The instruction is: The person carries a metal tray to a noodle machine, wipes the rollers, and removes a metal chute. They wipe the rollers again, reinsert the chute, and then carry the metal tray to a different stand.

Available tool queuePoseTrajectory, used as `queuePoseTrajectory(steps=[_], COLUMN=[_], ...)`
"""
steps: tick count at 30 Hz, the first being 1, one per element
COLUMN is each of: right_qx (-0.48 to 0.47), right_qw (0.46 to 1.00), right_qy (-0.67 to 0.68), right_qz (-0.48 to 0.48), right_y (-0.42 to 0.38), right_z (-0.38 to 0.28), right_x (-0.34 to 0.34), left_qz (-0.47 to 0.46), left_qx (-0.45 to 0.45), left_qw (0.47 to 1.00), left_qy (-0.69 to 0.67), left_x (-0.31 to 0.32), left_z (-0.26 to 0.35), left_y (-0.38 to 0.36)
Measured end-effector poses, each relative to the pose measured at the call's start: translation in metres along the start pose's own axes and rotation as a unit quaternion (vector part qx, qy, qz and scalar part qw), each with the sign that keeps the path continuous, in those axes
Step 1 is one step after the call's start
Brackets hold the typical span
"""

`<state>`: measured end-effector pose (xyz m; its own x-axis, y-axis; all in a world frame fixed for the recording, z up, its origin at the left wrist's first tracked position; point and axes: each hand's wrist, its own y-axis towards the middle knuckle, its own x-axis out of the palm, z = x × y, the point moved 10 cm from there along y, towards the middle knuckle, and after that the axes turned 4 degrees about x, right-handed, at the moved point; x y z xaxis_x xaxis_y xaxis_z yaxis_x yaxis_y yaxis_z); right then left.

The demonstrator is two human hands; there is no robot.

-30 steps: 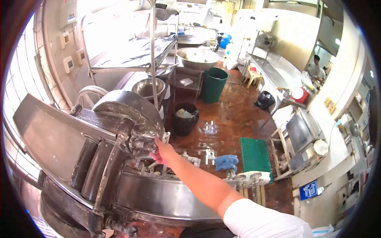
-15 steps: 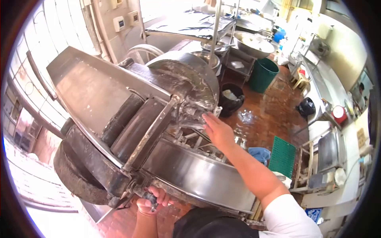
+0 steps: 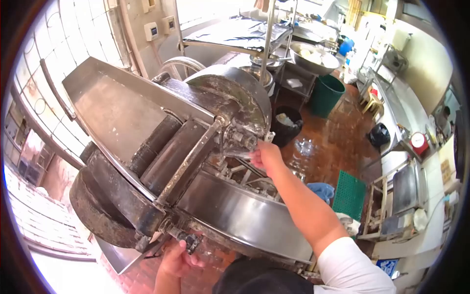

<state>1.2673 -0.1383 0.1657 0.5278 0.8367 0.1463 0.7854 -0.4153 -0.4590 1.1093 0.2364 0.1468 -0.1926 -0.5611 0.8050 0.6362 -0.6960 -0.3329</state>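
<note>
A large metal roller machine (image 3: 196, 142) fills the left and middle of the view, with a steel tray (image 3: 117, 105) sloping down to its dark rollers (image 3: 171, 157). My left hand (image 3: 180, 259) is at the adjusting knob (image 3: 190, 242) on the near side, thumb against it and the other fingers partly spread below. At the far side, my right hand (image 3: 266, 158) has its fingers curled beside the other knob (image 3: 248, 142), on what seems to be a thin handle. A curved steel sheet (image 3: 240, 210) lies between my two arms.
Beyond the machine stand a black bin (image 3: 286, 134), a green bin (image 3: 327, 95) and a large metal bowl (image 3: 314, 60). A green mat (image 3: 349, 195) lies on the tiled floor at the right. Along the right wall runs a long counter (image 3: 401, 98). A person is partly visible at the far right.
My right hand has gone from spread fingers over the far knob to curled fingers just below it. The fingers of my left hand have loosened and dropped lower around the near knob.
</note>
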Motion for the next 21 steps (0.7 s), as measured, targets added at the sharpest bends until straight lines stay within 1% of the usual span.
queuePoseTrajectory(steps=[1,2,3,4,5,6,7,8,9,10,11,12,13,14,15,16,17,18,20,21], right_qx=[-0.101,-0.409,-0.419,-0.493,-0.562,-0.57,-0.555,-0.536,-0.54,-0.5,-0.457,-0.291,-0.289,-0.094,0.109,0.084,0.089,0.077,0.037,0.041], right_qw=[0.984,0.815,0.81,0.755,0.693,0.688,0.699,0.711,0.711,0.75,0.787,0.912,0.914,0.993,0.982,0.987,0.986,0.99,0.998,0.998], right_qy=[-0.142,-0.376,-0.377,-0.405,-0.429,-0.427,-0.435,-0.442,-0.438,-0.422,-0.404,-0.284,-0.278,-0.075,0.137,0.132,0.135,0.113,0.043,0.038], right_qz=[0.045,0.167,0.165,0.152,0.14,0.141,0.123,0.104,0.105,0.097,0.088,0.057,0.058,-0.003,-0.064,-0.042,-0.04,-0.027,0.005,0.008], right_y=[-0.012,-0.054,-0.063,-0.085,-0.105,-0.109,-0.105,-0.1,-0.096,-0.079,-0.068,-0.032,-0.023,0.008,0.019,0.019,0.018,0.016,0.004,0.004], right_z=[-0.019,-0.057,-0.056,-0.065,-0.07,-0.073,-0.074,-0.073,-0.072,-0.067,-0.065,-0.049,-0.054,-0.021,0.021,0.02,0.023,0.021,0.008,0.017], right_x=[-0.006,0.0,0.002,0.015,0.028,0.029,0.031,0.032,0.03,0.022,0.019,0.005,0.008,0.004,0.015,0.015,0.016,0.011,-0.002,-0.01], left_qz=[-0.004,0.02,0.042,0.035,0.014,-0.007,-0.014,-0.078,-0.139,-0.094,-0.093,-0.059,-0.025,0.03,0.032,0.075,0.118,0.12,0.037,0.037], left_qx=[0.007,0.042,0.077,0.086,0.096,0.105,0.111,0.093,0.074,0.068,0.071,0.053,0.031,0.067,0.061,0.038,0.016,0.013,0.002,-0.001], left_qw=[1.0,0.999,0.995,0.995,0.995,0.991,0.991,0.989,0.983,0.993,0.993,0.996,0.996,0.989,0.989,0.99,0.988,0.988,0.995,0.996], left_qy=[-0.005,0.021,0.048,0.047,-0.017,-0.08,-0.078,-0.085,-0.09,-0.014,-0.009,0.033,0.077,0.125,0.131,0.115,0.096,0.094,0.09,0.084], left_x=[0.01,0.024,0.034,0.043,0.053,0.061,0.053,0.045,0.035,0.006,0.014,0.018,0.025,0.032,0.03,0.018,0.007,0.002,0.012,0.01], left_z=[0.001,0.01,0.018,0.018,0.018,0.022,0.024,0.017,0.01,0.003,0.013,0.017,0.021,0.033,0.033,0.027,0.021,0.02,0.015,0.012], left_y=[0.004,0.012,0.019,0.025,0.031,0.036,0.041,0.042,0.039,0.037,0.031,0.019,0.006,-0.003,-0.005,-0.011,-0.016,-0.017,-0.011,-0.008])
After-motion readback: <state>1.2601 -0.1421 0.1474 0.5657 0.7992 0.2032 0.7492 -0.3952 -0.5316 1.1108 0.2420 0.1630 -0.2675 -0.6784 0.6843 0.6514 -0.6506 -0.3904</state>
